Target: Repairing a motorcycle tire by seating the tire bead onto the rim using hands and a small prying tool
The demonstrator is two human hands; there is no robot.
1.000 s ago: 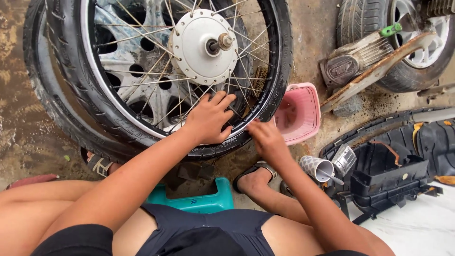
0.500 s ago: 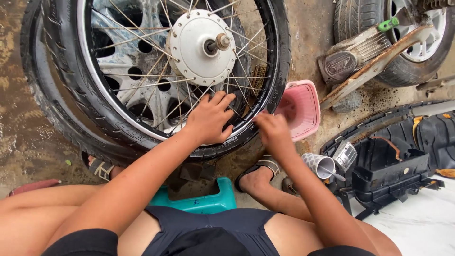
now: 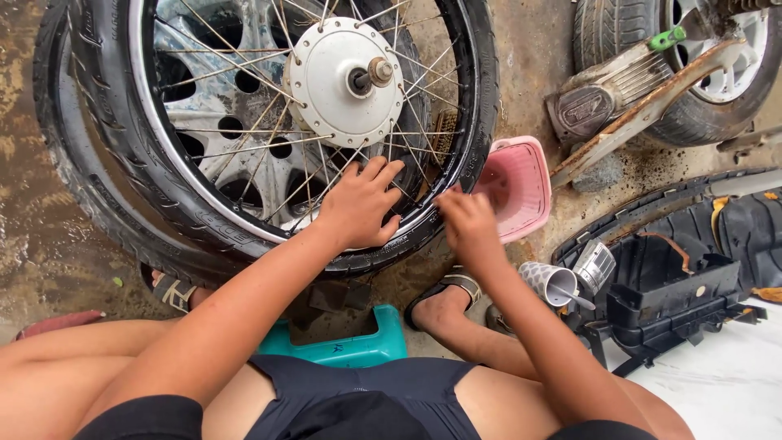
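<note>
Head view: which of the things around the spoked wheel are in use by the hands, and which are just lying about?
In use:
- black-tyred spoked motorcycle wheel with silver hub
- left hand, resting on the spokes and rim
- right hand, at the rim

Lying about:
- pink plastic basin
- teal plastic stool
- patterned grey cup
- black plastic motorcycle body panel
- second tyre on a cast wheel

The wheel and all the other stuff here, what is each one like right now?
Wheel: upright, tyre on, leaning on a tyre behind.
Left hand: flat on the rim and spokes, fingers spread.
Right hand: blurred at the rim; grip cannot be told.
Pink tub: open, tipped against the wheel.
Cup: lying on its side.
Green stool: upright, under the person.
Black panel: off the bike, on the ground.
</note>
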